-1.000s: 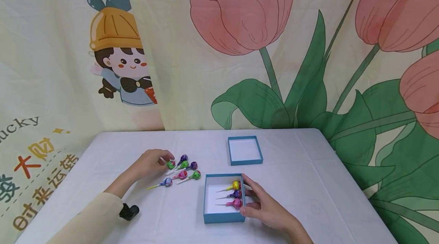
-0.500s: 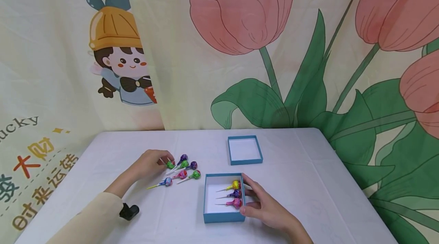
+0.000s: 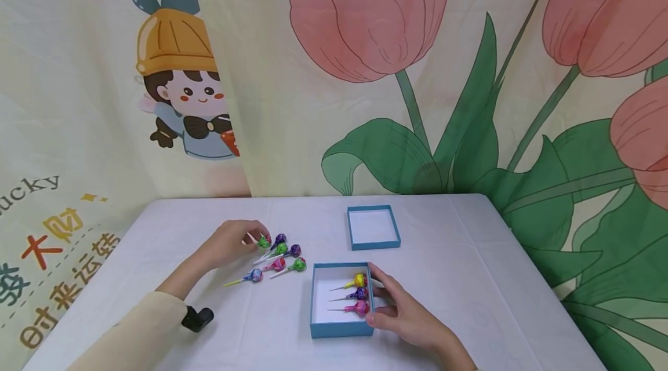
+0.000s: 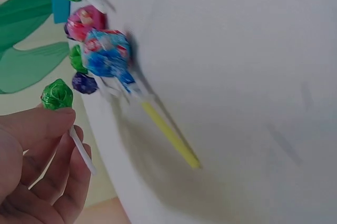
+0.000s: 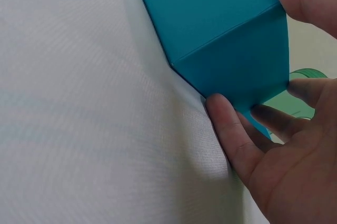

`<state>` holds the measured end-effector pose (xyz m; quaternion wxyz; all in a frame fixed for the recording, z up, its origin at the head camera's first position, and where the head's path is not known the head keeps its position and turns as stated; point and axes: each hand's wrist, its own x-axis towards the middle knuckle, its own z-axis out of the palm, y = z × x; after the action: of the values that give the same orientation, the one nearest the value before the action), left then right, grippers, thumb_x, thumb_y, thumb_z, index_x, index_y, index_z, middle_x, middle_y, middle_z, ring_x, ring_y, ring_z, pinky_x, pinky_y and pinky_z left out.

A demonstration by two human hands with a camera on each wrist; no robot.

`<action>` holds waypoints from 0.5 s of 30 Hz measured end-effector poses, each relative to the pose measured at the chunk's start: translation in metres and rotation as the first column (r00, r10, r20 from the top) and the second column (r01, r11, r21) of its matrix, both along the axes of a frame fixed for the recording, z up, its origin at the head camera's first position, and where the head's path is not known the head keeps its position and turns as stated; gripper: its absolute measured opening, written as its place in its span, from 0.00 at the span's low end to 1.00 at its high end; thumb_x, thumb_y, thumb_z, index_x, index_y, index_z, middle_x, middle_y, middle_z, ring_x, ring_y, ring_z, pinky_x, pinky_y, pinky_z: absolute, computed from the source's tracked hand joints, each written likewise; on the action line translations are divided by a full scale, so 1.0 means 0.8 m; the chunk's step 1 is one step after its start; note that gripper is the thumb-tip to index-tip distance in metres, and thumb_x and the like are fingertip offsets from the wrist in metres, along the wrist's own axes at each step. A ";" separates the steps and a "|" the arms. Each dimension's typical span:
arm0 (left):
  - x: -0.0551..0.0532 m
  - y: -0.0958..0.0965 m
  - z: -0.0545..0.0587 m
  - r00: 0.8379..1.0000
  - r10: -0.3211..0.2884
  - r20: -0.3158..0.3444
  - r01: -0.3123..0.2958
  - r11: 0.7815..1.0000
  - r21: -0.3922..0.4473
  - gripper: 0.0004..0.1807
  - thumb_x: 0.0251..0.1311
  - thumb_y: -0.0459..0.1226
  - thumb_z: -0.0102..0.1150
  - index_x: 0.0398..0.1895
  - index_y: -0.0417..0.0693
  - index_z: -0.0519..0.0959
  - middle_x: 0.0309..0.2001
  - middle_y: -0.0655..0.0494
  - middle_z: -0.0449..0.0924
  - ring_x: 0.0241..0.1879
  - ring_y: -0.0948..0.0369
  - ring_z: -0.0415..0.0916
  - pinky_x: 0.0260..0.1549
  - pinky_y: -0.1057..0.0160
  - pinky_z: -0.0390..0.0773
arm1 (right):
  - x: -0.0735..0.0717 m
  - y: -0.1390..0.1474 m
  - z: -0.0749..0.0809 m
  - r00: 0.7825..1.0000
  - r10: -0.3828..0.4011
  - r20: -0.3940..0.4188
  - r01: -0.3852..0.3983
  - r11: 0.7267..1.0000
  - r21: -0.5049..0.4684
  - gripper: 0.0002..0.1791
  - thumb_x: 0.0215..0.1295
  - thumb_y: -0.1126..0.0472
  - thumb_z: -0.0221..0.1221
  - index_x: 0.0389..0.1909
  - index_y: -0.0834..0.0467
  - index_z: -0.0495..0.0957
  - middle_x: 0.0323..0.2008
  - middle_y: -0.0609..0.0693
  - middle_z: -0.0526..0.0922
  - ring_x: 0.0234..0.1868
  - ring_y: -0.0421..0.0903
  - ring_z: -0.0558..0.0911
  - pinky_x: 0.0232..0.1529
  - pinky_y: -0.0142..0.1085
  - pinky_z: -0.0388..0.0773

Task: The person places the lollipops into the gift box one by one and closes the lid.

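Observation:
My left hand [image 3: 232,243] pinches a green lollipop [image 4: 57,94] just below its wrapped head, with the white stick hanging down past the fingers. Right beside that hand lies a loose group on the table: a blue lollipop [image 4: 108,53] with a yellow stick, a pink lollipop [image 3: 278,265], and several green and purple ones. My right hand [image 3: 407,313] grips the right side of an open blue box [image 3: 341,331], thumb at the near corner and fingers along the wall. Inside the box, a yellow lollipop [image 3: 360,280], a purple lollipop [image 3: 360,294] and a pink lollipop [image 3: 359,308] lie in a row, sticks pointing left.
Behind the box lies a shallow blue-rimmed lid [image 3: 374,246], its white inside facing up. A white cloth covers the table [image 3: 449,255]. A printed curtain with tulips [image 3: 370,17] hangs behind the far edge.
My left hand has risen slightly and shifted right, bringing the green lollipop up with it. My right hand and the box have stayed in place.

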<state>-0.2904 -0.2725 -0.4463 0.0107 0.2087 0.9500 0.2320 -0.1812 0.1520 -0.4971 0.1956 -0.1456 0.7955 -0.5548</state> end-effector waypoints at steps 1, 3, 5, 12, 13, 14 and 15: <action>0.001 0.003 0.002 1.000 -0.003 -0.002 0.003 1.000 0.002 0.16 0.64 0.27 0.69 0.52 0.53 0.87 0.43 0.60 0.87 0.43 0.58 0.83 0.48 0.51 0.85 | 0.000 0.000 0.000 1.000 0.002 -0.001 -0.002 1.000 -0.001 0.53 0.69 0.43 0.70 0.86 0.36 0.49 0.84 0.56 0.54 0.75 0.59 0.70 0.65 0.43 0.80; 0.004 0.009 0.007 1.000 -0.010 -0.007 0.010 1.000 0.008 0.16 0.64 0.27 0.70 0.52 0.52 0.86 0.43 0.59 0.87 0.43 0.58 0.83 0.48 0.51 0.85 | 0.000 0.001 -0.001 1.000 0.004 -0.002 -0.004 1.000 -0.003 0.53 0.69 0.43 0.70 0.86 0.36 0.49 0.84 0.56 0.54 0.75 0.59 0.70 0.65 0.42 0.80; 0.008 0.016 0.011 1.000 -0.017 -0.012 0.017 1.000 0.014 0.16 0.64 0.27 0.70 0.53 0.51 0.86 0.44 0.58 0.88 0.44 0.58 0.83 0.48 0.52 0.86 | 0.000 0.002 -0.001 1.000 0.004 -0.001 -0.004 1.000 -0.002 0.53 0.69 0.43 0.70 0.86 0.36 0.48 0.84 0.55 0.54 0.75 0.59 0.70 0.65 0.42 0.80; 0.021 0.047 0.029 0.998 -0.056 -0.025 0.057 0.997 0.041 0.17 0.64 0.28 0.70 0.53 0.53 0.87 0.44 0.60 0.87 0.43 0.61 0.83 0.45 0.57 0.85 | -0.001 0.002 0.000 1.000 -0.001 0.006 0.001 1.000 0.004 0.53 0.68 0.42 0.70 0.86 0.36 0.48 0.84 0.55 0.54 0.75 0.58 0.70 0.65 0.43 0.80; 0.023 0.051 0.031 0.998 -0.063 -0.024 0.064 0.997 0.046 0.17 0.64 0.28 0.70 0.52 0.54 0.87 0.44 0.61 0.87 0.43 0.62 0.83 0.45 0.59 0.85 | -0.001 0.002 0.000 1.000 -0.003 0.007 0.003 1.000 0.005 0.53 0.68 0.42 0.70 0.86 0.36 0.48 0.84 0.55 0.54 0.75 0.58 0.70 0.65 0.43 0.80; 0.026 0.056 0.034 0.997 -0.070 -0.026 0.071 0.996 0.051 0.17 0.64 0.28 0.70 0.52 0.54 0.87 0.44 0.62 0.87 0.43 0.62 0.83 0.45 0.60 0.85 | -0.001 0.002 0.001 1.000 -0.004 0.008 0.004 1.000 0.005 0.54 0.67 0.42 0.70 0.86 0.36 0.48 0.84 0.54 0.54 0.75 0.58 0.70 0.66 0.43 0.80; 0.029 0.061 0.037 0.997 -0.077 -0.026 0.078 0.995 0.055 0.17 0.65 0.28 0.70 0.52 0.55 0.87 0.44 0.62 0.87 0.43 0.63 0.82 0.44 0.61 0.85 | -0.001 0.002 0.001 1.000 -0.005 0.007 0.004 1.000 0.006 0.54 0.67 0.41 0.70 0.86 0.36 0.48 0.85 0.54 0.54 0.76 0.59 0.70 0.66 0.43 0.80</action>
<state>-0.2673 -0.2241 -0.4171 0.0026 0.2482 0.9345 0.2553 -0.1818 0.1534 -0.4965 0.1977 -0.1411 0.7966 -0.5535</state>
